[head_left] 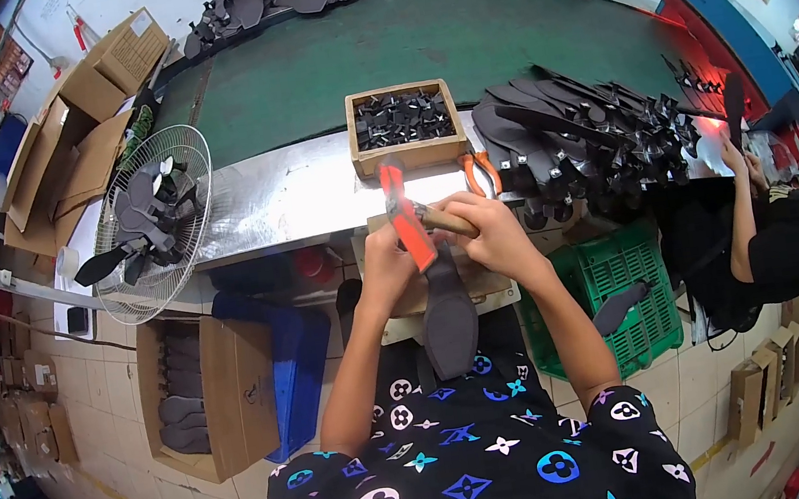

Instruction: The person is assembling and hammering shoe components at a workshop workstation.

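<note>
My right hand (499, 236) is closed round the wooden handle of a hammer (410, 233) with a red head. The hammer is raised over a dark grey sole-shaped piece (451, 323), whose wide end points toward me. That piece lies over a pale work block (494, 302) close to my lap. My left hand (388, 269) is at the far end of the piece, partly behind the hammer head. Its fingers look bent, but what they hold is hidden. Just beyond my hands, a wooden box (408, 157) holds many small black parts with metal pins. Orange-handled pliers (483, 175) lie beside it.
A pile of dark sole-shaped pieces (545, 124) covers the bench at right. Behind runs a green belt (297, 81). A wire fan (154, 221) stands left, above a cardboard box (247, 391). A green crate (627, 290) and a co-worker (792, 243) are at right.
</note>
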`<state>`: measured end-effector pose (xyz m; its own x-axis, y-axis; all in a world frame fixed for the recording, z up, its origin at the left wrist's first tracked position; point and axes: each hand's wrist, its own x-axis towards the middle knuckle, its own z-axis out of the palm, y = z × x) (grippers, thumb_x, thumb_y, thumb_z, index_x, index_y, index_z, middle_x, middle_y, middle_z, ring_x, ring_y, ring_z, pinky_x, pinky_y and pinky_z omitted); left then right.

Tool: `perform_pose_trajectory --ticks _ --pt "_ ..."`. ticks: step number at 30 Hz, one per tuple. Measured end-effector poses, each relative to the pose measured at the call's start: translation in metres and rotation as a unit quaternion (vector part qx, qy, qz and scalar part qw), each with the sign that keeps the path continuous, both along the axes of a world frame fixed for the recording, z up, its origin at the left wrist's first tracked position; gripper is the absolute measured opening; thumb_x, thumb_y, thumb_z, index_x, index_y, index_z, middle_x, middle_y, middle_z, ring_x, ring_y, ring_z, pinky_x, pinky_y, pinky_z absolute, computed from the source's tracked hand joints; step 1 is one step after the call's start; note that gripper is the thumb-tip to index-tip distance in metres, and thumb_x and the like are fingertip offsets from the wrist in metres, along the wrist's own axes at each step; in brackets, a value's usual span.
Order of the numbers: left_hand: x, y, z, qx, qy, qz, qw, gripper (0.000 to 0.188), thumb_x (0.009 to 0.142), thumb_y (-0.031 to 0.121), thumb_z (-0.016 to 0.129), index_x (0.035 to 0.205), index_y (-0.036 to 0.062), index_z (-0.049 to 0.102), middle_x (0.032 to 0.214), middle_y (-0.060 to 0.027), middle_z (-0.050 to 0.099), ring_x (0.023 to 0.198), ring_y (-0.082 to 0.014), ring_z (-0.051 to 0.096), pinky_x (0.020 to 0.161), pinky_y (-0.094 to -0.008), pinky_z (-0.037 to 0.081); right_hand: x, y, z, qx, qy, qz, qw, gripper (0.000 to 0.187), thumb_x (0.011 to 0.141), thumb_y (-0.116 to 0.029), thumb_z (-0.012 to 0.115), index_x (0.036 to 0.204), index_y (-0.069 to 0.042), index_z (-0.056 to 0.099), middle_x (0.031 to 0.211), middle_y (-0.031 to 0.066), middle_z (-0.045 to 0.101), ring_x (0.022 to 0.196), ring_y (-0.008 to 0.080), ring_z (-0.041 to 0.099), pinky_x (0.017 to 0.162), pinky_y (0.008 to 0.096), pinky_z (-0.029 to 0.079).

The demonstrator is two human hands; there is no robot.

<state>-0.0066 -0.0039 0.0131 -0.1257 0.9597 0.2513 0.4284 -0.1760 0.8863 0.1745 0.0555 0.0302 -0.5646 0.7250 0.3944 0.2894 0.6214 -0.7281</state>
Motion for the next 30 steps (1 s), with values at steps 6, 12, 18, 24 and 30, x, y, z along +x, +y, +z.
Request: perform_pose_trajectory --ticks 6,12,18,24,30 --pt "-0.010 0.006 -0.013 0.058 -0.021 -0.006 0.998 0.028 0.074 0.006 0.081 0.101 0.0015 0.075 0.088 -0.0128 0.074 0.076 -0.0203 0.072 0.070 -0.0325 0.055 0.003 -0.011 0.014 0.038 -0.065 -0.032 0.997 0.022 0.075 -0.001 0.072 0.097 -0.003 0.069 0.110 0.0082 0.066 0.088 0.0312 0.066 0.077 0.0379 0.052" --pt "-0.009 0.006 -0.008 -0.023 -0.086 -0.032 0.996 0.029 0.077 0.002 0.077 0.106 0.0018 0.076 0.100 -0.0091 0.076 0.085 -0.0122 0.069 0.075 -0.0287 0.055 0.005 -0.027 0.017 0.054 0.054 -0.033 0.997 0.016 0.087 -0.008 0.068 0.102 -0.001 0.067 0.083 0.0093 0.065 0.069 0.0200 0.064 0.064 0.0312 0.049" --pt "-0.016 0.008 -0.021 -0.045 -0.181 -0.075 0.980 0.030 0.081 -0.002 0.070 0.110 0.0008 0.075 0.117 -0.0112 0.071 0.098 -0.0122 0.066 0.078 -0.0249 0.055 0.023 -0.094 0.064 -0.106 0.081 -0.103 0.986 0.024 0.100 -0.015 0.056 0.118 0.001 0.059 0.071 0.0012 0.055 0.060 0.0086 0.047 0.056 0.0264 0.039" --pt "-0.016 0.009 -0.016 -0.050 -0.183 -0.069 0.979 0.028 0.081 0.002 0.073 0.109 0.0024 0.075 0.110 -0.0114 0.073 0.097 -0.0148 0.068 0.083 -0.0271 0.054 0.029 -0.100 0.061 -0.135 -0.050 -0.117 0.983 0.021 0.100 -0.013 0.056 0.113 0.003 0.055 0.085 0.0243 0.063 0.074 0.0425 0.062 0.065 0.0417 0.049" --pt "-0.013 0.003 -0.003 -0.058 -0.155 -0.076 0.983 0.029 0.081 0.008 0.076 0.110 0.0031 0.075 0.107 -0.0098 0.075 0.096 -0.0143 0.068 0.086 -0.0290 0.054 0.026 -0.107 0.053 -0.110 -0.019 -0.125 0.986 0.020 0.099 -0.012 0.057 0.112 0.003 0.054 0.085 0.0254 0.063 0.074 0.0457 0.061 0.064 0.0451 0.048"
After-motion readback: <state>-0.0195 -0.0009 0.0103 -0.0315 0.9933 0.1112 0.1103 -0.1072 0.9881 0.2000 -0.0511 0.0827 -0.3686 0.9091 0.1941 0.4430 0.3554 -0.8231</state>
